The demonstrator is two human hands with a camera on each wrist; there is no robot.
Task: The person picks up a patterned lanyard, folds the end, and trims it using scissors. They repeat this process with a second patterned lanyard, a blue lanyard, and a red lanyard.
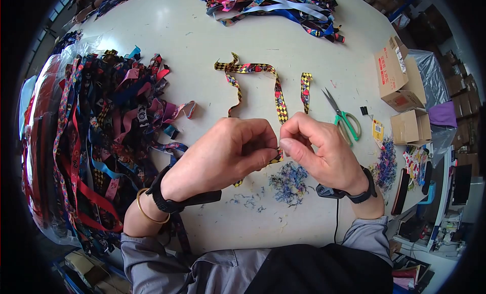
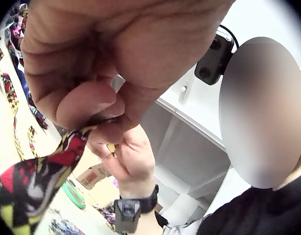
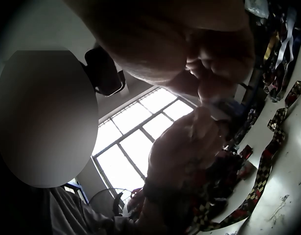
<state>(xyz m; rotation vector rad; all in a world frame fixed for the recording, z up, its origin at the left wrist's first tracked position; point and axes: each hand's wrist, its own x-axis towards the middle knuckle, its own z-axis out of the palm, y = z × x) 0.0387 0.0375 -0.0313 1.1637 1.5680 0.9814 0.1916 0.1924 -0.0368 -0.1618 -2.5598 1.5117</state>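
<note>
While thread scraps (image 1: 290, 183) lie at six o'clock, the left hand (image 1: 223, 150) pinches a checkered strap (image 1: 280, 99) above the table (image 1: 187, 41); whether the curled right hand (image 1: 324, 150) grips anything, one cannot tell. The table's surface spreads between a ribbon pile (image 1: 121, 127) at nine and scissors (image 1: 338, 111) at two, boxes (image 1: 395, 71) edging it beyond. The checkered strap's long run points toward twelve, then bends to nine.

A pale tabletop (image 1: 177, 46) is brightened by glare toward its far left — daylight is admitted through a dark-framed, many-paned window (image 3: 136, 154). Cardboard boxes (image 1: 459, 86) are stacked along the right — white furniture (image 2: 199, 120) with a grey recess is also seen.
</note>
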